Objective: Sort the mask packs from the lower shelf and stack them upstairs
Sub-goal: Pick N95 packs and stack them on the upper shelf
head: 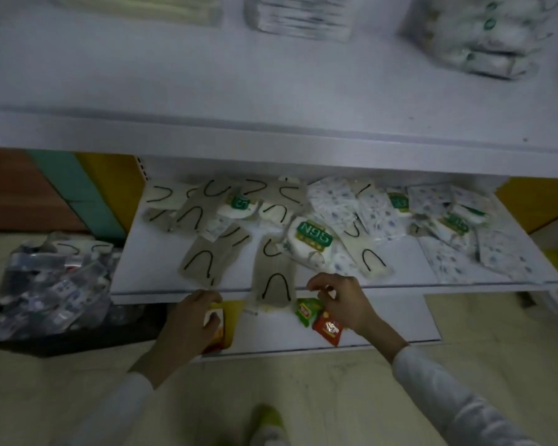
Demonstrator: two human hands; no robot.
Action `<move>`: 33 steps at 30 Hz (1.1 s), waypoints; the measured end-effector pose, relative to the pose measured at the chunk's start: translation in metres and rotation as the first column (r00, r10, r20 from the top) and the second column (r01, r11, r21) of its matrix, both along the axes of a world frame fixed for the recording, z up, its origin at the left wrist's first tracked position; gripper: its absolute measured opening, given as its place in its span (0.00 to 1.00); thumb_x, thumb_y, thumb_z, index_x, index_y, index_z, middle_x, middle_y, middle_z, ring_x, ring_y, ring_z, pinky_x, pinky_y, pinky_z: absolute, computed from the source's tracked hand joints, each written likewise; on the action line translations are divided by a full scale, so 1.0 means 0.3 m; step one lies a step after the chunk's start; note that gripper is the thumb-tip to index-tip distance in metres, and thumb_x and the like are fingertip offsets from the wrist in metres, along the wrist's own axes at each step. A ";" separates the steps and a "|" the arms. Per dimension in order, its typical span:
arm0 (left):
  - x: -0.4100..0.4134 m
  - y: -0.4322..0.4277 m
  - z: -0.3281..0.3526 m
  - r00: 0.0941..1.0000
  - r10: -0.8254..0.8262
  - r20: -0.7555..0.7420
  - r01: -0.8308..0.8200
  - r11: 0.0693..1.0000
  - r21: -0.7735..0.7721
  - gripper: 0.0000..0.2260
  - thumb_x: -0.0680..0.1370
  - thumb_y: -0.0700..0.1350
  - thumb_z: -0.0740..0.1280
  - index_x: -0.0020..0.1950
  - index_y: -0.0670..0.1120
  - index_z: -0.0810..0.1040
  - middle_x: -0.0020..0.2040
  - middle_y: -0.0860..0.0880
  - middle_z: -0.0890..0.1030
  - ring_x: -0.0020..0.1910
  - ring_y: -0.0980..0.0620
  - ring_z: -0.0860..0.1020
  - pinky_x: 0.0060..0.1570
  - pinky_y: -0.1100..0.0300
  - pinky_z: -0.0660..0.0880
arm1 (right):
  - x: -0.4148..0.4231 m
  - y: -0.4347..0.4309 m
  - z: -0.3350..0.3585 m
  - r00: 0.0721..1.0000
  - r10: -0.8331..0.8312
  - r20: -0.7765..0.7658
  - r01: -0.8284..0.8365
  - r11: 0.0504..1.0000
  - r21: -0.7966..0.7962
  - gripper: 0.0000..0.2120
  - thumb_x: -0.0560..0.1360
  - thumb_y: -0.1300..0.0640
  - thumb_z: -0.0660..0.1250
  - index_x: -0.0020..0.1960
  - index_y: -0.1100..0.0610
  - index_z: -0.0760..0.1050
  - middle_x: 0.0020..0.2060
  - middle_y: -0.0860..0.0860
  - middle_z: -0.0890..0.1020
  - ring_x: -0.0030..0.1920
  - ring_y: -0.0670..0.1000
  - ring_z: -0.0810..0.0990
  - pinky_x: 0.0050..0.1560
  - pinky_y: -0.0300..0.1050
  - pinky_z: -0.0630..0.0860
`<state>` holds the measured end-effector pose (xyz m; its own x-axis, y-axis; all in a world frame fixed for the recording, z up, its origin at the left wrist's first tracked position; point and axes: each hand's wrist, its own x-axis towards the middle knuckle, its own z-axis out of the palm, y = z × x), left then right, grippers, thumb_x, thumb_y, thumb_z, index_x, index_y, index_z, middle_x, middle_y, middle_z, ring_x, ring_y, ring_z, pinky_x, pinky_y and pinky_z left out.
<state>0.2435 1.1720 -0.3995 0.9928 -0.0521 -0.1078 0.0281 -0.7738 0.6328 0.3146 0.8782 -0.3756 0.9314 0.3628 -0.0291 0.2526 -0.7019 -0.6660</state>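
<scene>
Grey mask pk [273, 278]: long axis front-to-back, near end overhangs shelf [149, 268] edge.

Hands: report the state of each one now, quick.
Left hand: grips the yellow packet.
Right hand: fingers curled above the green packet; whether it holds anything cannot be told.

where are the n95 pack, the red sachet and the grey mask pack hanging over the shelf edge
N95 pack [314, 235]: head view, on its green label.
red sachet [329, 328]: head view, middle of its front.
grey mask pack [273, 268]: head view, on its grey middle.
</scene>
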 end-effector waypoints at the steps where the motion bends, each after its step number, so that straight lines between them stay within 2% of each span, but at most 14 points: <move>1: 0.012 -0.031 -0.022 1.000 0.019 -0.007 -0.019 1.000 -0.011 0.10 0.74 0.42 0.63 0.53 0.43 0.78 0.48 0.46 0.78 0.46 0.46 0.77 0.44 0.56 0.75 | 0.019 -0.023 -0.040 0.996 -0.089 -0.028 0.089 0.996 0.004 0.12 0.71 0.71 0.65 0.49 0.60 0.82 0.45 0.52 0.84 0.45 0.48 0.81 0.47 0.35 0.75; 5: 0.050 -0.173 -0.080 0.996 0.079 -0.043 -0.083 0.993 -0.087 0.08 0.75 0.34 0.65 0.51 0.44 0.77 0.44 0.50 0.75 0.44 0.52 0.75 0.41 0.64 0.69 | 0.138 -0.091 -0.150 0.896 -0.410 -0.169 0.401 0.912 -0.085 0.11 0.77 0.63 0.63 0.58 0.63 0.78 0.52 0.59 0.82 0.53 0.56 0.80 0.48 0.35 0.68; 8: 0.079 -0.257 -0.118 0.997 0.066 -0.047 -0.072 0.988 -0.140 0.11 0.76 0.34 0.65 0.50 0.50 0.73 0.42 0.58 0.72 0.40 0.60 0.73 0.39 0.74 0.68 | 0.243 -0.081 -0.184 0.812 -0.507 -0.290 0.497 0.860 -0.113 0.15 0.80 0.57 0.60 0.62 0.65 0.73 0.56 0.62 0.80 0.57 0.60 0.77 0.52 0.43 0.70; 10: 0.098 -0.292 -0.136 0.996 0.069 -0.059 -0.078 0.982 -0.171 0.12 0.76 0.33 0.65 0.51 0.50 0.72 0.42 0.61 0.71 0.38 0.62 0.74 0.38 0.75 0.69 | 0.302 -0.052 -0.198 0.721 -0.569 -0.396 0.589 0.804 -0.083 0.21 0.79 0.50 0.62 0.64 0.64 0.70 0.58 0.61 0.78 0.58 0.59 0.76 0.54 0.44 0.71; 13: 0.118 -0.315 -0.160 0.995 0.080 -0.061 -0.091 0.973 -0.211 0.11 0.75 0.34 0.65 0.52 0.48 0.75 0.40 0.60 0.74 0.40 0.66 0.75 0.37 0.75 0.70 | 0.363 -0.014 -0.222 0.618 -0.633 -0.467 0.705 0.708 -0.028 0.31 0.74 0.43 0.68 0.67 0.64 0.68 0.60 0.59 0.77 0.59 0.58 0.76 0.54 0.45 0.74; 15: 0.129 -0.317 -0.174 0.995 0.089 -0.046 -0.098 0.969 -0.228 0.11 0.75 0.34 0.65 0.52 0.48 0.75 0.39 0.59 0.74 0.40 0.68 0.75 0.36 0.75 0.70 | 0.389 -0.002 -0.228 0.564 -0.656 -0.502 0.730 0.680 -0.068 0.31 0.73 0.44 0.70 0.66 0.64 0.69 0.60 0.58 0.77 0.59 0.58 0.77 0.50 0.43 0.72; 17: 0.140 -0.316 -0.176 0.994 0.097 -0.042 -0.104 0.962 -0.251 0.10 0.75 0.33 0.65 0.52 0.47 0.76 0.39 0.58 0.74 0.39 0.68 0.75 0.36 0.75 0.70 | 0.407 0.001 -0.240 0.528 -0.648 -0.549 0.754 0.655 -0.049 0.26 0.71 0.47 0.72 0.62 0.63 0.73 0.57 0.58 0.79 0.57 0.57 0.78 0.48 0.43 0.73; 19: 0.146 -0.308 -0.171 0.993 0.116 -0.036 -0.122 0.958 -0.260 0.10 0.75 0.33 0.65 0.52 0.45 0.77 0.39 0.59 0.74 0.39 0.69 0.75 0.36 0.76 0.70 | 0.411 0.007 -0.242 0.528 -0.638 -0.560 0.780 0.626 0.023 0.18 0.70 0.51 0.74 0.53 0.60 0.77 0.53 0.57 0.81 0.52 0.56 0.79 0.47 0.45 0.76; 21: 0.152 -0.291 -0.163 0.989 0.149 -0.018 -0.148 0.951 -0.270 0.09 0.75 0.32 0.66 0.51 0.44 0.78 0.40 0.61 0.74 0.41 0.68 0.75 0.37 0.76 0.71 | 0.408 0.011 -0.236 0.564 -0.627 -0.537 0.785 0.608 0.115 0.17 0.68 0.55 0.76 0.53 0.59 0.76 0.50 0.54 0.81 0.50 0.54 0.79 0.46 0.45 0.75; 25: 0.173 -0.243 -0.145 0.975 0.214 -0.059 -0.222 0.932 -0.286 0.08 0.75 0.33 0.65 0.50 0.45 0.77 0.43 0.58 0.76 0.41 0.63 0.76 0.38 0.73 0.74 | 0.382 0.014 -0.213 0.520 -0.564 -0.641 0.851 0.412 0.327 0.20 0.67 0.61 0.74 0.56 0.59 0.71 0.52 0.55 0.80 0.51 0.54 0.80 0.50 0.49 0.78; 27: 0.188 -0.224 -0.146 0.960 0.265 -0.087 -0.278 0.899 -0.338 0.07 0.75 0.34 0.66 0.48 0.45 0.79 0.44 0.56 0.78 0.43 0.64 0.77 0.40 0.72 0.75 | 0.353 0.015 -0.198 0.509 -0.496 -0.703 0.861 0.311 0.403 0.20 0.69 0.64 0.72 0.58 0.60 0.71 0.51 0.56 0.81 0.49 0.54 0.81 0.47 0.48 0.79; 29: 0.208 -0.221 -0.137 0.934 0.307 -0.184 -0.358 0.816 -0.454 0.06 0.76 0.36 0.67 0.50 0.45 0.79 0.48 0.51 0.81 0.48 0.60 0.79 0.47 0.62 0.78 | 0.316 0.018 -0.173 0.549 -0.411 -0.728 0.836 0.267 0.480 0.18 0.71 0.66 0.68 0.59 0.62 0.71 0.50 0.57 0.82 0.48 0.55 0.81 0.43 0.46 0.78; 31: 0.239 -0.230 -0.106 0.864 0.328 -0.382 -0.503 0.597 -0.625 0.11 0.76 0.39 0.68 0.58 0.43 0.77 0.54 0.46 0.80 0.54 0.49 0.78 0.53 0.53 0.76 | 0.280 0.032 -0.156 0.633 -0.283 -0.721 0.773 0.297 0.561 0.21 0.68 0.67 0.68 0.60 0.67 0.73 0.52 0.61 0.82 0.50 0.59 0.81 0.44 0.47 0.78; 33: 0.284 -0.229 -0.078 0.791 0.290 -0.539 -0.612 0.366 -0.701 0.23 0.71 0.47 0.71 0.64 0.43 0.73 0.56 0.45 0.79 0.55 0.48 0.78 0.53 0.52 0.75 | 0.247 0.059 -0.142 0.697 -0.164 -0.698 0.705 0.332 0.626 0.26 0.62 0.67 0.66 0.60 0.71 0.72 0.52 0.65 0.80 0.51 0.61 0.80 0.48 0.50 0.78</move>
<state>0.3288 1.1033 -0.4228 0.8178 0.1735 -0.5487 0.4919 0.2841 0.8230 0.3886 0.8958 -0.4182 0.9013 -0.0053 -0.4332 -0.4051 0.3440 -0.8471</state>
